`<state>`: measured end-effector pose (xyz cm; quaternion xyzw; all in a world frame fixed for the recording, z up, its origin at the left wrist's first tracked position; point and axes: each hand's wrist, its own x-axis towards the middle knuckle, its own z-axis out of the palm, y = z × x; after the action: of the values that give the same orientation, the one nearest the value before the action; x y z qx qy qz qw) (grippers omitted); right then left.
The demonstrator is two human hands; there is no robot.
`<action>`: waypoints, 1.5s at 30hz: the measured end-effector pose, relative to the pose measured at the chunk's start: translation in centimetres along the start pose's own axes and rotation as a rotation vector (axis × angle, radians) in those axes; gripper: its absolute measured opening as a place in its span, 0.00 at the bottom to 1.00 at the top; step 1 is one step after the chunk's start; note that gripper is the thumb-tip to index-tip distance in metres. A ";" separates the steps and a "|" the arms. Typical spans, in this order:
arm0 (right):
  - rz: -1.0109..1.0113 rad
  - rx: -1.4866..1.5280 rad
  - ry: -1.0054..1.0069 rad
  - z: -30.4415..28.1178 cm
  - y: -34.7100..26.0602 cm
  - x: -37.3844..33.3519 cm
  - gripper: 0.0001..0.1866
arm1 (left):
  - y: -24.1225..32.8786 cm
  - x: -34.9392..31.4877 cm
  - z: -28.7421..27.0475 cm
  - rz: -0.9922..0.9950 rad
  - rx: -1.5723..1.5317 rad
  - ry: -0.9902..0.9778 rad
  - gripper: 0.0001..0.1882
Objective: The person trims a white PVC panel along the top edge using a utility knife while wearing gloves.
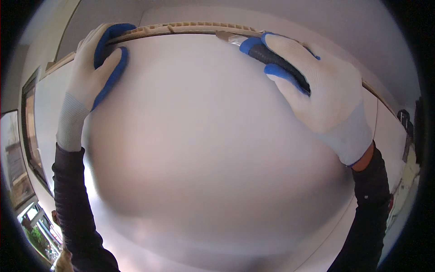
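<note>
A large, glossy white panel fills the middle of the view. Along its far edge runs a tan ridged strip. My left hand, in a white glove with blue coating, grips that far edge on the left. Its fingers curl over the strip's left end while the thumb lies against the panel's face. My right hand, gloved alike, is closed round a black-handled hand tool. The tool has a shiny neck and a flat brownish tip, which meets the edge just below the strip; its exact kind is unclear.
Behind the panel rises a pale grey wall. Dark-framed openings stand on the left, with a bright window and greenery lower down. Dark objects sit beyond the panel's right edge. A thin seam crosses the panel at right.
</note>
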<state>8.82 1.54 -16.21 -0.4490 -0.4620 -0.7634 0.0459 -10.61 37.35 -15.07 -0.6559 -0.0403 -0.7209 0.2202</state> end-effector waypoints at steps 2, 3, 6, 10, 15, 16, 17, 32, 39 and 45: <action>0.054 0.007 -0.053 -0.6 0.3 -0.6 0.22 | -1.4 -0.3 0.5 -0.001 -0.055 0.009 0.31; 0.073 0.011 -0.065 -1.0 0.5 -0.9 0.22 | -1.8 -0.2 0.3 -0.005 -0.097 0.017 0.31; 0.083 -0.011 -0.068 -1.8 1.6 -2.1 0.21 | -1.3 -0.1 1.0 -0.034 -0.099 0.012 0.30; 0.127 -0.034 -0.094 -2.9 2.9 -3.8 0.21 | -1.0 -0.1 0.7 -0.067 -0.093 0.000 0.30; 0.162 -0.031 -0.115 -3.8 4.4 -5.3 0.21 | -1.5 -0.4 0.8 -0.148 -0.219 -0.006 0.31; 0.164 -0.048 -0.116 -4.1 4.6 -5.5 0.22 | -1.6 -0.3 0.8 -0.177 -0.221 0.002 0.31; 0.168 -0.060 -0.116 -4.3 4.7 -5.7 0.22 | -1.7 -0.3 1.0 -0.170 -0.226 0.003 0.31; 0.159 -0.055 -0.038 -3.1 3.6 -6.5 0.23 | -3.9 -0.7 1.2 -0.242 -0.170 0.037 0.29; 0.069 -0.067 -0.056 -4.4 4.3 -5.5 0.21 | 2.4 0.7 -0.4 -0.130 0.037 0.071 0.29; 0.044 0.006 -0.001 -5.3 4.9 -6.4 0.23 | 18.7 3.9 -1.1 0.279 0.071 -0.071 0.29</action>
<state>11.64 -7.40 -18.51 -0.4594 -0.4545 -0.7605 0.0638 -4.89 19.07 -15.74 -0.6721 0.0182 -0.6576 0.3398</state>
